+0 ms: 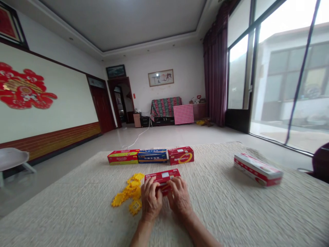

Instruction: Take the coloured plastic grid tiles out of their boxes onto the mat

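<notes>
In a bright room, with a purple curtain (215, 82) beside a glass door (288, 85), a wide cream cloth (218, 212) is spread in front of the person. On its right part lies a long white box (257, 168) with red marks, well apart from the others. At the far side there is a row: a red-and-yellow box (122, 157), a blue box (153, 156) just beside it, and another red box (181, 156) after a small gap. Nearer, in the middle, is the red box (163, 175). The left hand (151, 199) and the right hand (179, 196) both have a narrow grip, holding this box, fingers over its top and thumbs at the near side. Just left are several small yellow pieces (128, 192), some overlapping.
</notes>
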{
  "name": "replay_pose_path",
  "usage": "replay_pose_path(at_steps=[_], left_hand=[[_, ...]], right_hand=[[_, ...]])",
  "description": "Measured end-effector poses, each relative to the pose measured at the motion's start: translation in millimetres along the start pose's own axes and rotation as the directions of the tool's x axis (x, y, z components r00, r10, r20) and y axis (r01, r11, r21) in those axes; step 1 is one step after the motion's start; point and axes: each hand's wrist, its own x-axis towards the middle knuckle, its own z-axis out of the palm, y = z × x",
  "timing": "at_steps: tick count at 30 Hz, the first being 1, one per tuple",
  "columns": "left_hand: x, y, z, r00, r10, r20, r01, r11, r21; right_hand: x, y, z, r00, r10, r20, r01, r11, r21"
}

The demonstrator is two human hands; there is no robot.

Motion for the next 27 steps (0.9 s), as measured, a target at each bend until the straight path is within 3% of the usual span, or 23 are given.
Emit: replay_pose_path(at_steps=[7, 20, 27], left_hand=[[2.6, -12.3, -8.0, 0.999, -0.043, -0.033, 0.045, 0.997, 0.061], [9.4, -3.1, -17.0, 0.990, -0.140, 0.022, 0.138, 0.988, 0.070], [13.6, -4.4, -16.7, 0.989, -0.141, -0.045, 0.144, 0.988, 0.063]], right_hand=[[7.2, -12.1, 13.0, 0.999, 0.030, 0.040, -0.034, 0.993, 0.109], [14.5, -2.7, 0.1, 0.996, 0.012, 0.083, -0.023, 0.992, 0.127], [20.8, -1.6, -8.9, 0.990, -0.014, 0.142, -0.007, 0.989, 0.147]])
